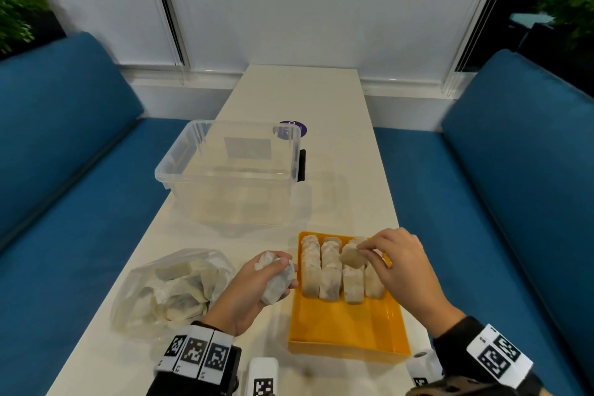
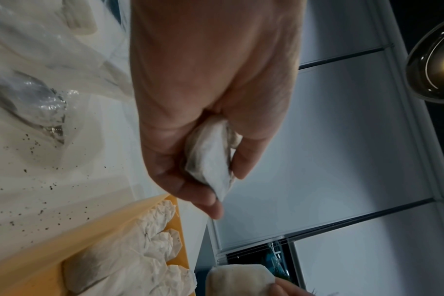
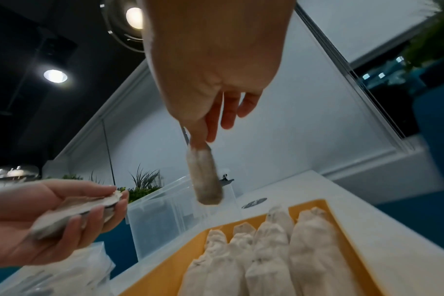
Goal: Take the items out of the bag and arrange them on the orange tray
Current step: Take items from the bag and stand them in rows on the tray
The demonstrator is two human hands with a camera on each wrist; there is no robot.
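An orange tray (image 1: 347, 328) lies near the table's front edge, with several pale tea bags (image 1: 331, 270) lined up in rows across its far half. My right hand (image 1: 398, 264) hovers over those rows and pinches one tea bag (image 1: 352, 256) by its top; in the right wrist view that tea bag (image 3: 205, 176) hangs down from the fingertips above the tray (image 3: 342, 222). My left hand (image 1: 254, 286) sits just left of the tray, fingers curled round a small bunch of tea bags (image 1: 278, 280), also seen in the left wrist view (image 2: 210, 160). A clear plastic bag (image 1: 173, 286) holding more tea bags lies at the left.
An empty clear plastic bin (image 1: 228, 170) stands behind the tray and bag. A purple round sticker (image 1: 294, 129) lies beyond it. Blue benches (image 1: 64, 145) flank the narrow white table (image 1: 337, 100). Dark crumbs dot the table (image 2: 38, 190) beside the bag.
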